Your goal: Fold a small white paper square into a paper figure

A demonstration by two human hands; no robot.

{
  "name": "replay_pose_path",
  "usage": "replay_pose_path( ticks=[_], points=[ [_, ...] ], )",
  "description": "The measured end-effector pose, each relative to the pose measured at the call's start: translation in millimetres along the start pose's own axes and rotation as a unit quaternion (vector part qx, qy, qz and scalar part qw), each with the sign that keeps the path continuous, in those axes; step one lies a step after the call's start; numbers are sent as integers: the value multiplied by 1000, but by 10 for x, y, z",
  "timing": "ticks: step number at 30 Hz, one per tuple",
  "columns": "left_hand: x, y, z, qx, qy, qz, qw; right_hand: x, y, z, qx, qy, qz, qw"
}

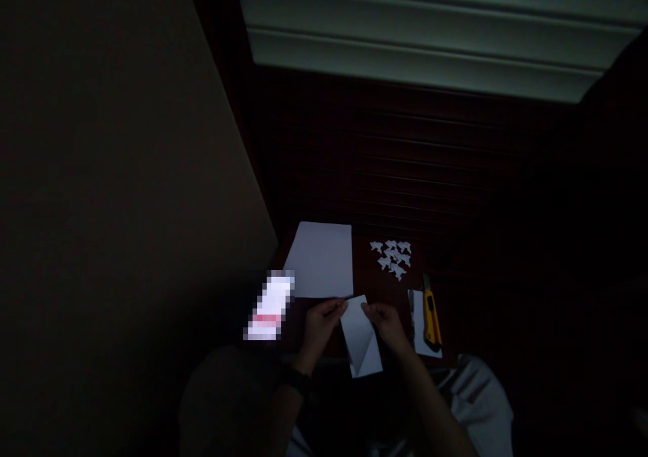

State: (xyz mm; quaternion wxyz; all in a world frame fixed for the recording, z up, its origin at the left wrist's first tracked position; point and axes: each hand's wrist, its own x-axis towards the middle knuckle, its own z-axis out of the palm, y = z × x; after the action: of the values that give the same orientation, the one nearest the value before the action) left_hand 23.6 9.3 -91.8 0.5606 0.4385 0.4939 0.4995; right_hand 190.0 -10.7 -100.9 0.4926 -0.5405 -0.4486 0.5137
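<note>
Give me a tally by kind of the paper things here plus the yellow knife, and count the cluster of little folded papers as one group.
Creased white paper held in left hand and right hand: 1
Large flat white paper, sheet or stack: 1
Small folded-paper cluster: 1
White paper piece partly under the knife: 1
Yellow snap-off utility knife: 1
Total: 5

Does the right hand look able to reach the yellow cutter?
Probably yes: the yellow cutter lies nearby with nothing visibly blocking it, though the right hand holds the folded paper.
</note>
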Motion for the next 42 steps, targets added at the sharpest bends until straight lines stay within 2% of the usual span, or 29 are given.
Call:
replay_pose_path(
  ticks=[6, 21, 26, 31, 42],
  points=[
    [-21, 50, -6, 10, -41, -8, 999, 13, 46, 29, -13, 39, -8, 999],
    [-8, 8, -7, -18, -12, -24, 999, -1, 22, 6, -16, 28, -7, 999],
    [-2, -14, -5, -5, 3, -16, 1000, -9, 20, -7, 11, 2, -6, 1000],
    [10, -52, -19, 31, -14, 3, 999, 5, -1, 2, 10, -10, -3, 1000],
    [16, -85, -18, 70, -36, 34, 996, 9, 5, -10, 20, 27, 2, 999]
  ],
)
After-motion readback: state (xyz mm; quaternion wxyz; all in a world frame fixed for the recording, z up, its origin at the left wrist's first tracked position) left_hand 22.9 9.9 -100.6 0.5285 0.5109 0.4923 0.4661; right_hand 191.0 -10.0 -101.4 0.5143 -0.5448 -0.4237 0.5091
